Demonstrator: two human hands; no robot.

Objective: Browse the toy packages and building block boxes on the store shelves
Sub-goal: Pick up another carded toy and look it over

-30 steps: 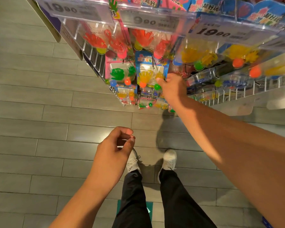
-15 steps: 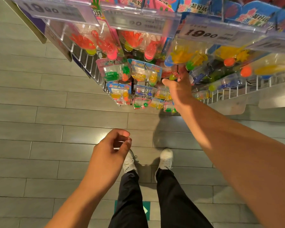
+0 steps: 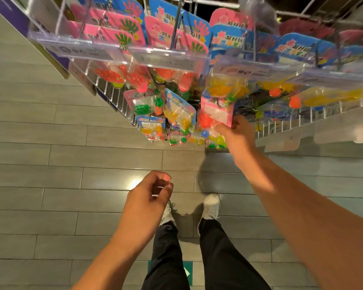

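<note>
The right hand (image 3: 238, 133) is reaching up to the hanging toy packs and pinching the lower edge of a pink pack (image 3: 217, 110), thumb on its front, fingers curling behind. That pack is hanging tilted among its neighbours, just right of a blue pack (image 3: 179, 110) and a green-toy pack (image 3: 147, 101), under the clear price rail (image 3: 122, 50). More packs are crowding the pegs above and to the right, each holding jelly hands and small balls. The wire rack (image 3: 113, 95) is jutting out over the aisle, its edge close to the right forearm. The left hand (image 3: 148, 197) is hanging idle below, fingers loosely curling, gripping nothing. Grey floor (image 3: 40, 153) is lying open to the left and around the 2 white shoes (image 3: 211, 206).
</note>
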